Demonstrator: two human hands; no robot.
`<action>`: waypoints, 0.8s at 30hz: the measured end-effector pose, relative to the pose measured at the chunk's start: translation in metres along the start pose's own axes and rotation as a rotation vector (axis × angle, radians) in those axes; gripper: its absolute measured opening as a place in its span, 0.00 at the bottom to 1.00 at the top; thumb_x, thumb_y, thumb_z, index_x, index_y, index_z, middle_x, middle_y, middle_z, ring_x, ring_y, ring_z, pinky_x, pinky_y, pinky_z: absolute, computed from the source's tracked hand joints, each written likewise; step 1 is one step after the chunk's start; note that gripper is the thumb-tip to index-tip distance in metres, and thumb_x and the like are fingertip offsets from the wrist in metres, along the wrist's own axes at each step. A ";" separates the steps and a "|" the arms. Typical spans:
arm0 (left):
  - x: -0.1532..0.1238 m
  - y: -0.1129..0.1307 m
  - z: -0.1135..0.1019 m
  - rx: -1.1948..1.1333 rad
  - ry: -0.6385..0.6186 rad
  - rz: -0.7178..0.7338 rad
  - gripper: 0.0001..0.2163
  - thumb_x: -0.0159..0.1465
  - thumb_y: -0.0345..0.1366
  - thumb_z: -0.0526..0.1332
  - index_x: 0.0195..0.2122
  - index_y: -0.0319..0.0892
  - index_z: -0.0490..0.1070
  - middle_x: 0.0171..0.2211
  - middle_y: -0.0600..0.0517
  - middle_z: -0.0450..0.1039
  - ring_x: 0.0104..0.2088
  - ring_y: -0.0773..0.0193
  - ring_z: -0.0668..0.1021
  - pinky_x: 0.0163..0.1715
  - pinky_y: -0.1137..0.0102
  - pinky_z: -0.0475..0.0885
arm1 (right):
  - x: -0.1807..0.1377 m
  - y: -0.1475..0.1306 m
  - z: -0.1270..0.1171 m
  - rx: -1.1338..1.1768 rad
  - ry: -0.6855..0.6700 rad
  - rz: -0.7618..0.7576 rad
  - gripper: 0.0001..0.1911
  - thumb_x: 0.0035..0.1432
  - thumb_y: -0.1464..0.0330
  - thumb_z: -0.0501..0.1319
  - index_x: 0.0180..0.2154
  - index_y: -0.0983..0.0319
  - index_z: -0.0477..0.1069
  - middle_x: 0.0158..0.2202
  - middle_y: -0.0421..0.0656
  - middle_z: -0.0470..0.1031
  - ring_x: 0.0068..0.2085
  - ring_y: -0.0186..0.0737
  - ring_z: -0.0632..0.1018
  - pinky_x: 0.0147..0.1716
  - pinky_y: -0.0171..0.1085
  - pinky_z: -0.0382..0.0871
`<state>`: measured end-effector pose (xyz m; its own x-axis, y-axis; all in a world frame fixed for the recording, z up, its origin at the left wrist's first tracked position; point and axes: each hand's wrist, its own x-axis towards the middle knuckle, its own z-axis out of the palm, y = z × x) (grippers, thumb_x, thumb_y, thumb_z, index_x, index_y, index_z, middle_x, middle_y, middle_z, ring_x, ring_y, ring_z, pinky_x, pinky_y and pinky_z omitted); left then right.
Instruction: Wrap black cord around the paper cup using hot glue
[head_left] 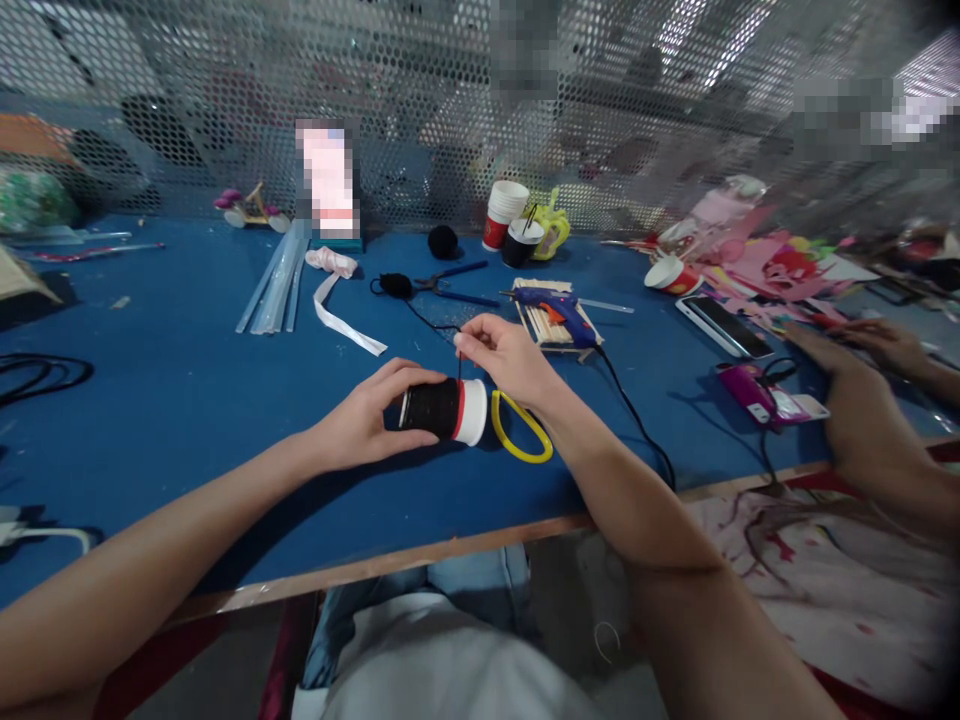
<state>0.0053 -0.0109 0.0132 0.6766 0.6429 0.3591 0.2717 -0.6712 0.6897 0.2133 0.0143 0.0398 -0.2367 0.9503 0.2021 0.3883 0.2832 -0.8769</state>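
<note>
My left hand (380, 415) grips a paper cup (471, 412) that lies on its side, its fingers round the bottom end. Black yarn wraps most of the cup; a red band and the white rim end stay bare. Above it, my right hand (499, 350) pinches the black yarn (460, 368), which runs up from the cup by the red band. From there the strand trails back to a small black yarn ball (395, 285). A bent yellow pipe-like loop (523, 428) lies just right of the cup, below my right wrist.
Pliers (457, 285) lie behind my hands. A blue glue gun (555, 308) rests on a stick raft, its cord running to the table edge. Glue sticks (279, 285) and a white ribbon (341, 318) are left. Stacked cups (504, 212) stand behind. At right, another person's hands work near a phone (724, 325).
</note>
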 end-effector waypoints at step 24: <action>-0.002 -0.003 0.002 0.124 0.047 0.142 0.23 0.57 0.38 0.63 0.52 0.46 0.60 0.53 0.42 0.58 0.53 0.53 0.65 0.52 0.54 0.64 | -0.008 0.003 0.004 -0.066 -0.144 0.079 0.15 0.56 0.55 0.54 0.30 0.61 0.63 0.30 0.41 0.72 0.31 0.35 0.71 0.31 0.36 0.64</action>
<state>0.0043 -0.0108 0.0087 0.6824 0.5531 0.4779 0.2603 -0.7948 0.5482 0.2124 0.0070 0.0341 -0.3263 0.9430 0.0650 0.4671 0.2206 -0.8562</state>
